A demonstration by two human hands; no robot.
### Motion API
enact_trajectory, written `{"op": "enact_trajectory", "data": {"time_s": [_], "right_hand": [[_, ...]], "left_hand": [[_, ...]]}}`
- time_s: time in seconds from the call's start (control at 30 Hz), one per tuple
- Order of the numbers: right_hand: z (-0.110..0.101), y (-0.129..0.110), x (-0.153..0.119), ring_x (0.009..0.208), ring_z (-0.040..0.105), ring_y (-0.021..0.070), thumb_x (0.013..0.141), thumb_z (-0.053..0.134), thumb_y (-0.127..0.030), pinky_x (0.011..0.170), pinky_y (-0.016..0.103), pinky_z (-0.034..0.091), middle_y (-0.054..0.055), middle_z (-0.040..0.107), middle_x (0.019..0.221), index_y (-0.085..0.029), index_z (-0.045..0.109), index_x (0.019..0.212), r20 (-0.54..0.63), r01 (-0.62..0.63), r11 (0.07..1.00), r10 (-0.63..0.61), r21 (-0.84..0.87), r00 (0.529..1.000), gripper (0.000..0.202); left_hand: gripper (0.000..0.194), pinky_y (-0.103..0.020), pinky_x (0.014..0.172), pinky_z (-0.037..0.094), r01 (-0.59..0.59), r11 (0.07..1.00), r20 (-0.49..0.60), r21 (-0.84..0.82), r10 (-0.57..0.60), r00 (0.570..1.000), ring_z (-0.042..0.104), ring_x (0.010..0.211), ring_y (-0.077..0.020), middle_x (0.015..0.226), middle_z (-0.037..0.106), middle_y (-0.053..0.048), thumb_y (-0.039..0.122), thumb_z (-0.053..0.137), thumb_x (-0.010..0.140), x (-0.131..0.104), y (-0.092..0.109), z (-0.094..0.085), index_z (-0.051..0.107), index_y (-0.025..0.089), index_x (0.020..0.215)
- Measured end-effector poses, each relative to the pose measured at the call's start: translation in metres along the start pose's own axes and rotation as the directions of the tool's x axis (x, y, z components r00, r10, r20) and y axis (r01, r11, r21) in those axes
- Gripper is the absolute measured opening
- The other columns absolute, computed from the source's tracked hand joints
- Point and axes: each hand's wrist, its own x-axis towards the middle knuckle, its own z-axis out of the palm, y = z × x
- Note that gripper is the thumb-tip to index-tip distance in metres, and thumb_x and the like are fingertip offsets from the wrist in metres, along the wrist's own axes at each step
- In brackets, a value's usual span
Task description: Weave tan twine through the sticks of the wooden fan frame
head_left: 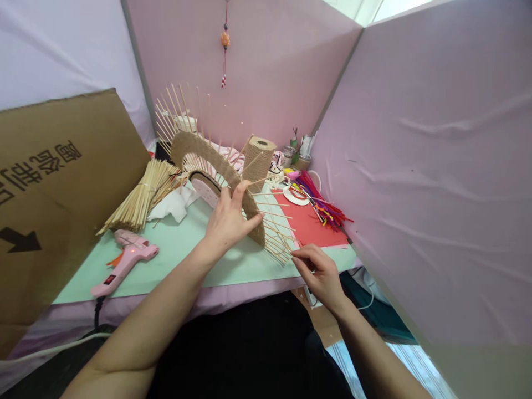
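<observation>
Gripping the brown arch (224,166) across its band, the left hand (230,216) has its fingers over the upper side and its thumb near the lower end. The arch leans above the middle of the counter (174,271), its thin sticks (270,202) fanning outward. At the lowest sticks' tips, close to the front edge, the right hand (318,274) has its fingertips drawn narrow; whether they pinch a stick or a fine strand, I cannot quite tell.

Open green surface lies below the arch, between it and the glue gun (127,260) near the front-left edge. A cardboard box (62,183) closes off the left side; a stick bundle (139,194) lies beside it. Behind the arch, a twine spool (258,160) crowds the back. The red sheet (311,235) and colourful fuzzy stems (320,202) take up the right, toward the pink partition (440,160).
</observation>
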Motion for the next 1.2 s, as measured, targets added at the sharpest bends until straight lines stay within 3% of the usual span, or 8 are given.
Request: {"op": "enact_trajectory", "data": {"time_s": [0.17, 0.3, 0.47, 0.67, 0.83, 1.03, 1.2], "right_hand": [[0.001, 0.006, -0.001, 0.067, 0.054, 0.0135, 0.092, 0.057, -0.024, 0.062, 0.027, 0.043, 0.004, 0.061, 0.079, -0.019, 0.066, 0.089, 0.039, -0.019, 0.999, 0.020, -0.036, 0.999, 0.012], [-0.001, 0.017, 0.005, 0.066, 0.053, 0.0141, 0.091, 0.057, -0.031, 0.063, 0.027, 0.042, 0.003, 0.061, 0.074, -0.019, 0.065, 0.080, 0.029, -0.138, 0.990, 0.139, -0.027, 0.990, 0.018], [0.020, 0.038, 0.028, 0.062, 0.049, 0.0135, 0.082, 0.061, -0.040, 0.057, 0.025, 0.038, 0.001, 0.058, 0.066, -0.017, 0.061, 0.070, 0.183, -0.386, 0.914, 0.362, 0.121, 0.914, 0.025], [0.050, 0.052, 0.062, 0.055, 0.044, 0.0115, 0.075, 0.061, -0.039, 0.051, 0.023, 0.031, -0.002, 0.052, 0.056, -0.017, 0.054, 0.062, 0.383, -0.474, 0.877, 0.414, 0.073, 0.826, 0.026], [0.052, 0.050, 0.084, 0.056, 0.044, 0.0113, 0.078, 0.059, -0.036, 0.053, 0.023, 0.031, -0.002, 0.051, 0.056, -0.017, 0.056, 0.062, 0.524, -0.357, 0.933, 0.327, -0.047, 0.786, 0.025], [0.059, 0.047, 0.093, 0.070, 0.053, 0.0151, 0.088, 0.052, -0.038, 0.064, 0.026, 0.039, 0.001, 0.062, 0.074, -0.017, 0.064, 0.077, 0.520, -0.149, 0.989, 0.124, 0.006, 0.845, 0.027], [0.039, 0.062, 0.086, 0.092, 0.060, 0.0207, 0.087, 0.058, -0.036, 0.085, 0.034, 0.046, 0.007, 0.066, 0.098, -0.019, 0.068, 0.094, 0.480, -0.071, 0.995, 0.026, 0.076, 0.877, 0.021]], "left_hand": [[0.074, -0.048, 0.086, 0.051, -0.008, 1.000, 0.002, 0.007, 0.008, 1.000, 0.056, 0.100, -0.0298, 0.109, 0.043, -0.009, 0.048, 0.066, 0.079, 0.001, -0.003, 0.001, 0.031, 0.030, 0.142], [0.074, -0.045, 0.085, 0.052, -0.010, 1.000, 0.005, 0.009, 0.010, 1.000, 0.056, 0.097, -0.0283, 0.109, 0.043, -0.008, 0.048, 0.067, 0.078, 0.001, -0.003, 0.001, 0.032, 0.031, 0.141], [0.074, -0.045, 0.086, 0.051, -0.014, 1.000, 0.007, -0.009, 0.014, 1.000, 0.056, 0.096, -0.0272, 0.108, 0.043, -0.007, 0.049, 0.069, 0.077, 0.002, -0.004, -0.001, 0.033, 0.031, 0.140], [0.077, -0.047, 0.088, 0.050, -0.056, 0.996, 0.011, -0.066, 0.057, 0.998, 0.055, 0.097, -0.0271, 0.110, 0.042, -0.008, 0.049, 0.067, 0.079, 0.001, -0.011, 0.001, 0.030, 0.031, 0.144], [0.074, -0.046, 0.092, 0.048, -0.074, 0.987, 0.002, -0.140, 0.075, 0.997, 0.054, 0.098, -0.0252, 0.110, 0.042, -0.008, 0.048, 0.065, 0.082, 0.000, -0.014, 0.002, 0.030, 0.032, 0.145], [0.074, -0.044, 0.091, 0.048, -0.060, 0.989, -0.041, -0.135, 0.055, 0.998, 0.054, 0.099, -0.0255, 0.107, 0.042, -0.007, 0.046, 0.069, 0.079, 0.000, -0.013, 0.004, 0.035, 0.029, 0.142], [0.074, -0.045, 0.089, 0.049, -0.091, 0.987, -0.077, -0.134, 0.082, 0.994, 0.054, 0.097, -0.0249, 0.107, 0.043, -0.006, 0.046, 0.071, 0.078, 0.001, -0.017, 0.007, 0.036, 0.030, 0.141]]}}
